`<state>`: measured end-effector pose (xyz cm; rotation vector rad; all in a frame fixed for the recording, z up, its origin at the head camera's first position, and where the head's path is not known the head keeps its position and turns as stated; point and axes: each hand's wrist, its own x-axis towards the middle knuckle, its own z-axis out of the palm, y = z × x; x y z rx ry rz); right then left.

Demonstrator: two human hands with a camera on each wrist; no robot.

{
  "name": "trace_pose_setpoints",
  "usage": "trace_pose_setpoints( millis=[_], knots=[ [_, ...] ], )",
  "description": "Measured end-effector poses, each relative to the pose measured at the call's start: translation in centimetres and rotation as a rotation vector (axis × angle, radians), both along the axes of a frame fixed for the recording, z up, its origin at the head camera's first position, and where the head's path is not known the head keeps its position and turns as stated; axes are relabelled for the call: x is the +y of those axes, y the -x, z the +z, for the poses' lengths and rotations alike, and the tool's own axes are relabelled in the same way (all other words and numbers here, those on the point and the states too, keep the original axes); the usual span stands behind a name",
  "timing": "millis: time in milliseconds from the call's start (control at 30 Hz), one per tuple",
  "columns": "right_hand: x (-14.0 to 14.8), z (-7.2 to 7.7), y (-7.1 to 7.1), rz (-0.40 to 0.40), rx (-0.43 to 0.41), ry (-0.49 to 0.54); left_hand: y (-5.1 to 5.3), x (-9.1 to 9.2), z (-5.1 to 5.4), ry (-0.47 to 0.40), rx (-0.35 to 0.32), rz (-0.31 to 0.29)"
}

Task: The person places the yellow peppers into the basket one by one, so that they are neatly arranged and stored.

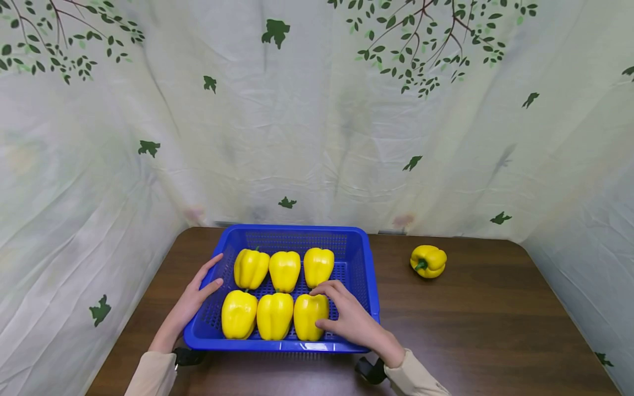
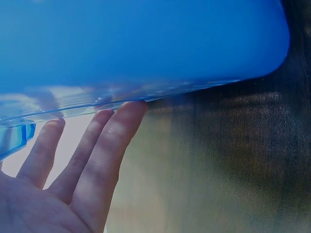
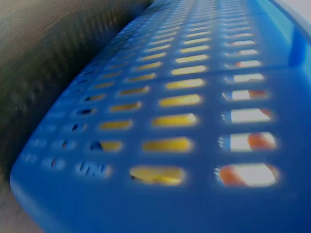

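A blue plastic basket (image 1: 373, 286) holds several yellow bell peppers in two rows of three. My left hand (image 1: 190, 300) rests its extended fingers against the basket's left side; the left wrist view shows the fingertips touching the blue wall (image 2: 160, 43) from outside. Over the front row's right end, my right hand (image 1: 351, 319) holds a yellow bell pepper (image 1: 308, 319), fingers curled over its top and thumb at its right side. Only the slotted basket wall (image 3: 146, 194) fills the right wrist view, yellow showing through its holes; the hand itself is hidden there.
One more yellow bell pepper (image 1: 428, 262) lies on the brown wooden table (image 1: 475, 324), to the right of the basket. A pale curtain (image 1: 307, 126) with leaf prints hangs behind the table and along both sides.
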<state>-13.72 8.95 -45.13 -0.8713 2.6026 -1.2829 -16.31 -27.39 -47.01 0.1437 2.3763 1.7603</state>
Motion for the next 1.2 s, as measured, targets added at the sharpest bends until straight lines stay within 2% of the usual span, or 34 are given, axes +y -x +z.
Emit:
trace_pose_setpoints(
  millis=[333, 900, 1200],
  knots=[
    [2.7, 1.4, 0.1, -0.027, -0.046, 0.230, 0.0, 0.0, 0.0, 0.008, 0.005, -0.005],
    [8.4, 1.6, 1.1, -0.175, -0.011, 0.375, 0.0, 0.0, 0.0, 0.017, -0.002, 0.000],
    [11.9, 0.8, 2.1, -0.257, -0.002, 0.422, 0.0, 0.0, 0.0, 0.004, -0.001, 0.000]
  ],
)
